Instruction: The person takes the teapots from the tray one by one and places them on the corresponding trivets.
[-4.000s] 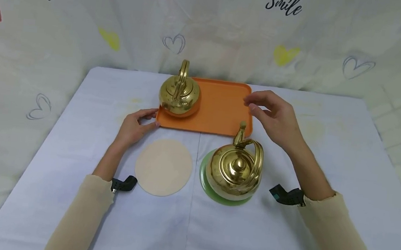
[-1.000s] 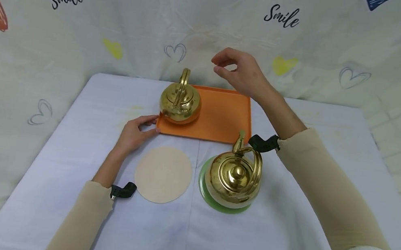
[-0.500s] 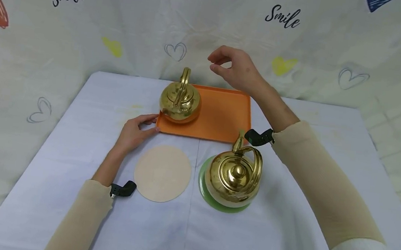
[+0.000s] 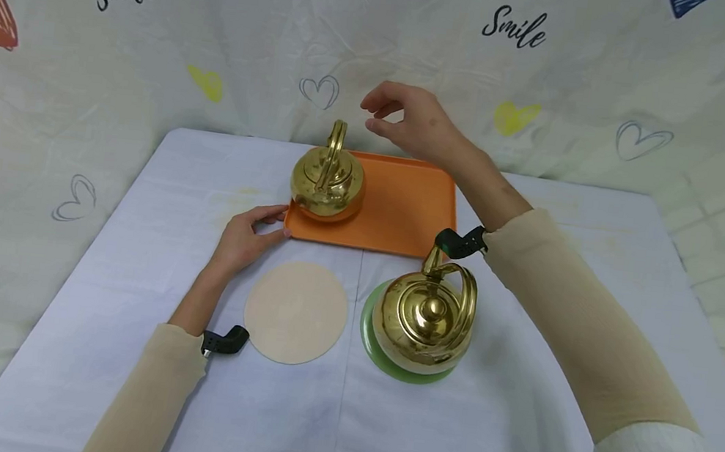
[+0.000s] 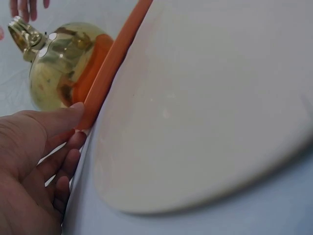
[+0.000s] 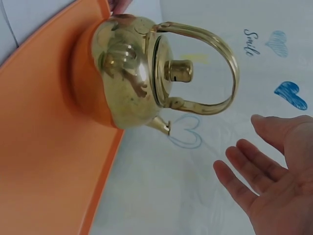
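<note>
A small brass teapot [image 4: 313, 191] with an arched handle stands at the left end of an orange tray [image 4: 411, 205]. At the tray's front left corner, my left hand [image 4: 239, 246] pinches the edge; the thumb [image 5: 68, 119] lies on the rim and the other fingertips are just below it. My right hand [image 4: 422, 125] hovers past the tray's back edge, fingers loosely bent and holding nothing. In the right wrist view, its spread fingers [image 6: 239, 188] point toward the teapot's handle [image 6: 230, 58], with a gap between.
A second brass teapot [image 4: 414, 334] sits on a green round plate [image 4: 370, 330] in front of the tray, under my right forearm. Left of it lies a flat beige disc [image 4: 296, 312] on the white tablecloth [image 4: 275, 423]. A printed curtain [image 4: 422, 41] hangs behind the table.
My right hand has moved from the tray's right edge up and leftward, toward the teapot on the tray. The left hand, tray and both teapots have stayed in place.
</note>
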The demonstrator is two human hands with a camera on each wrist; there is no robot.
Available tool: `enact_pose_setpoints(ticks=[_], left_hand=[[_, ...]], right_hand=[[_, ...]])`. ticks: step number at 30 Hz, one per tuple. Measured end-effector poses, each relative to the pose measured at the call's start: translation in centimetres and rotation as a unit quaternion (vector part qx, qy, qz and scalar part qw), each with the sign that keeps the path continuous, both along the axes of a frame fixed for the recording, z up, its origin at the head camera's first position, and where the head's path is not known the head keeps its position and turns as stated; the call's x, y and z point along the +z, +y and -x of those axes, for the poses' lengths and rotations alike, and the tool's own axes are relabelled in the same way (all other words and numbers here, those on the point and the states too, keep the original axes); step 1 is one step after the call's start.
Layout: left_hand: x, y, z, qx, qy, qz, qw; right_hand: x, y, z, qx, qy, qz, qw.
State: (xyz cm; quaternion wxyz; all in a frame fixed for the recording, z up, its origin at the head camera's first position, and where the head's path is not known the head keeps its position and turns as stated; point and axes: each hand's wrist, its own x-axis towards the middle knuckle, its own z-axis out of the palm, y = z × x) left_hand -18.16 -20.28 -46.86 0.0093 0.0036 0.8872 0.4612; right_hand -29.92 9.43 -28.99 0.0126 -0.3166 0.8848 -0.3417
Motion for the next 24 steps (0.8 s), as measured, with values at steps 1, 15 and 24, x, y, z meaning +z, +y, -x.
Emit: enact_pose_setpoints(ticks=[1,15,24], left_hand=[[0.0,0.0,0.0,-0.001,0.000,0.000,1.0000],[-0.2,-0.1,0.2,0.003,-0.001,0.003,1.0000],[-0.3,-0.1,0.2,0.004,-0.001,0.005,1.0000]], right_hand=[[0.0,-0.1,0.0,0.002,0.001,-0.001,1.000],[-0.7,-1.4,0.0,0.031,-0.018,-0.023,0.999],[-1.2,-1.8,0.1,0.039,-0.037,-0.023,0.998]])
